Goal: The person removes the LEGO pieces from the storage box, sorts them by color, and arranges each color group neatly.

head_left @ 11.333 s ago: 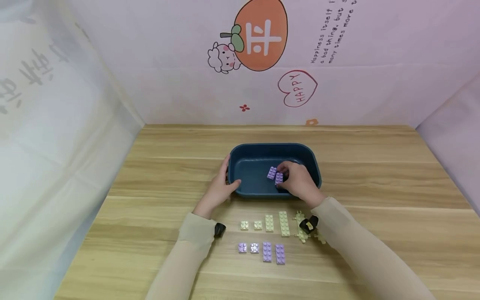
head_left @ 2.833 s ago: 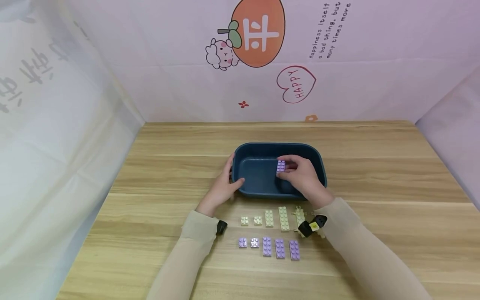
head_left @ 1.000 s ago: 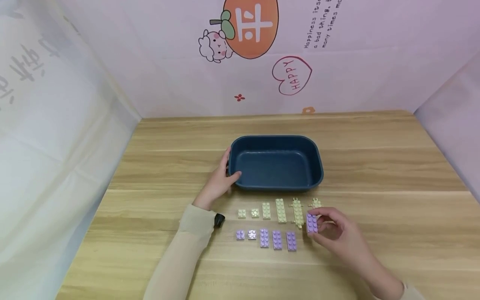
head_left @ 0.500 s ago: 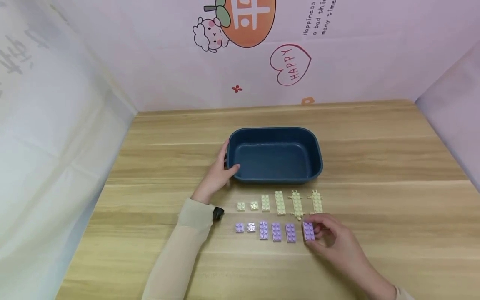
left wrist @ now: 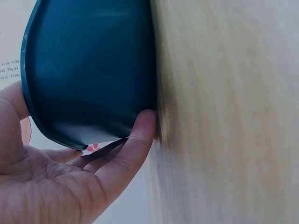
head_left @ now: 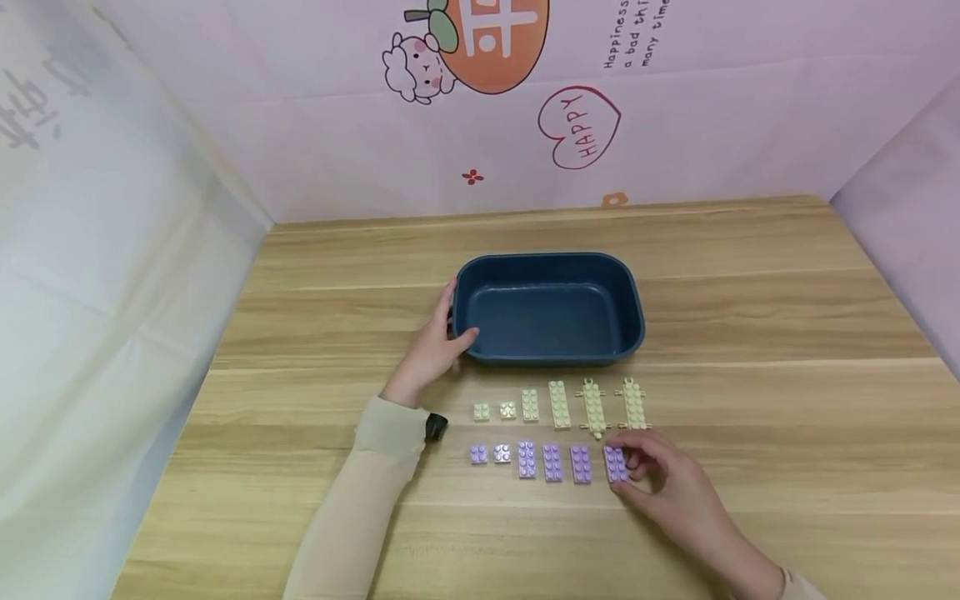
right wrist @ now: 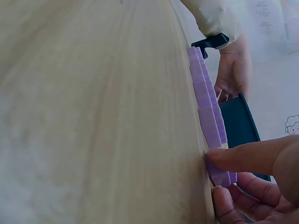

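My left hand [head_left: 431, 354] grips the left end of a dark blue plastic bin [head_left: 551, 362], with the thumb over the rim and fingers along the outside wall. In the left wrist view, fingers [left wrist: 142, 126] touch the bin's wall [left wrist: 93, 60] near the tabletop. Thumb and fingertips of my right hand [head_left: 678, 492] pinch a purple toy building brick [head_left: 616, 463] down at the table, at the right end of a row of purple bricks [head_left: 552, 462]. The right wrist view shows that pinched brick [right wrist: 218, 172] from the side, partly covered by the thumb.
Between the purple row and the bin runs a row of pale yellow bricks [head_left: 558, 405]. Its two rightmost pieces [head_left: 633, 405] have small pegs and clips. The wooden table [head_left: 315, 333] meets a printed cloth backdrop [head_left: 337, 150] at the rear.
My right hand has taken a purple brick out of the bin and brought it down to the right end of the purple row. The left hand stays on the bin.
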`<state>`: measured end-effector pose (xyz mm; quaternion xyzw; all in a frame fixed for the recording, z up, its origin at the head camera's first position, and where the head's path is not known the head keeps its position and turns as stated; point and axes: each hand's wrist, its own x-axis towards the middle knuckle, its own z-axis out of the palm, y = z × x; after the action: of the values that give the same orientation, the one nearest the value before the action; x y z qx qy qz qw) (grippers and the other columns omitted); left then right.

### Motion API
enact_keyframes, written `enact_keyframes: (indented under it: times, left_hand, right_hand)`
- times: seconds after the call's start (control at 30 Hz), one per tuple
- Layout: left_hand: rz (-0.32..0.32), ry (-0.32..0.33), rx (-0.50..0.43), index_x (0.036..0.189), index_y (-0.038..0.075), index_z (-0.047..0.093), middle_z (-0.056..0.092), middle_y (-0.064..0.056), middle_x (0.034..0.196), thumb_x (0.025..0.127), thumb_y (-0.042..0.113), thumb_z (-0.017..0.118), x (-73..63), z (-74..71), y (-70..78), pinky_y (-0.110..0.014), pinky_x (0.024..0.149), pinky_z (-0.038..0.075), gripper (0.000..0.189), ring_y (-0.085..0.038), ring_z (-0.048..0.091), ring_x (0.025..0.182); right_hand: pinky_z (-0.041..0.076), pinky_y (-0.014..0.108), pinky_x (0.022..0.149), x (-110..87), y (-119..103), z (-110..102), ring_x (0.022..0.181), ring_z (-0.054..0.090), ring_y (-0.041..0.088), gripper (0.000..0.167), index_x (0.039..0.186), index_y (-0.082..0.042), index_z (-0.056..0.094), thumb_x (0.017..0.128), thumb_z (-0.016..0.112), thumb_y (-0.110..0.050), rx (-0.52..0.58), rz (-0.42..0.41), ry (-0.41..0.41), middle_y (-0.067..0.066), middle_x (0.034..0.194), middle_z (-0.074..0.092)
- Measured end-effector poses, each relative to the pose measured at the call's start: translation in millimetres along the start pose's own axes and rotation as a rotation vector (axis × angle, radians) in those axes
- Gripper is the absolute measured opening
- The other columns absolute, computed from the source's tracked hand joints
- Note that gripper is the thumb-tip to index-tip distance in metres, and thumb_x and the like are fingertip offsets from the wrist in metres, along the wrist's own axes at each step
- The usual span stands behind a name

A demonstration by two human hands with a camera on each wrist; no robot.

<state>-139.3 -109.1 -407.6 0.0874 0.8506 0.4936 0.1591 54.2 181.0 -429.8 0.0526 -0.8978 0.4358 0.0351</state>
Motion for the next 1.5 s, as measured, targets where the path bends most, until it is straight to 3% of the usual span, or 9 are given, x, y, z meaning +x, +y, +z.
enact_keyframes:
  times: [0.63,1.07,1.23,1.37,1.5]
  left_hand:
    - [0.005,0.005,-0.009,0.157,0.03,0.003,0.021,-0.014,0.16,0.096,0.021,0.058,-2.1,-0.5,1.9,-0.049,0.11,0.036,0.083,-0.036,0.034,0.141]
    - [0.017,0.014,0.011,0.157,0.028,0.003,0.022,-0.012,0.16,0.095,0.023,0.059,-0.9,-0.9,0.3,-0.051,0.108,0.038,0.084,-0.035,0.036,0.14]
    - [0.017,0.017,0.009,0.157,0.028,0.003,0.022,-0.011,0.16,0.095,0.021,0.059,-1.5,-1.1,2.3,-0.05,0.108,0.038,0.084,-0.035,0.036,0.14]
    - [0.011,0.016,0.012,0.157,0.028,0.003,0.022,-0.01,0.161,0.095,0.022,0.059,-2.9,-0.6,3.5,-0.05,0.109,0.037,0.084,-0.034,0.035,0.141]
    - [0.006,0.021,0.001,0.157,0.027,0.003,0.023,-0.011,0.16,0.096,0.022,0.058,-4.0,0.1,3.9,-0.05,0.11,0.036,0.082,-0.034,0.035,0.141]
  right_hand:
    - [0.051,0.018,0.064,-0.3,-2,1,0.075,0.053,0.004,0.057,0.11,-0.013,0.069,0.059,0.084,0.009,-0.02,0.011,0.013,-0.005,0.091,0.06]
    - [0.052,0.021,0.068,6.0,-6,-18,0.077,0.058,0.009,0.046,0.109,-0.016,0.069,0.067,0.087,-0.017,0.068,0.098,-0.062,-0.001,0.088,0.064]
    - [0.051,0.017,0.07,16.0,-11,-31,0.079,0.06,0.006,0.041,0.11,-0.013,0.069,0.073,0.084,-0.018,0.047,0.122,-0.016,0.003,0.092,0.067]
    - [0.05,0.014,0.07,29.6,-10,-37,0.077,0.061,0.004,0.038,0.11,-0.006,0.069,0.075,0.081,-0.007,0.099,0.074,0.059,0.006,0.09,0.066]
    - [0.05,0.013,0.071,44.6,-12,-44,0.08,0.061,0.003,0.036,0.114,-0.003,0.067,0.081,0.078,-0.012,0.141,0.092,0.093,0.001,0.093,0.067]
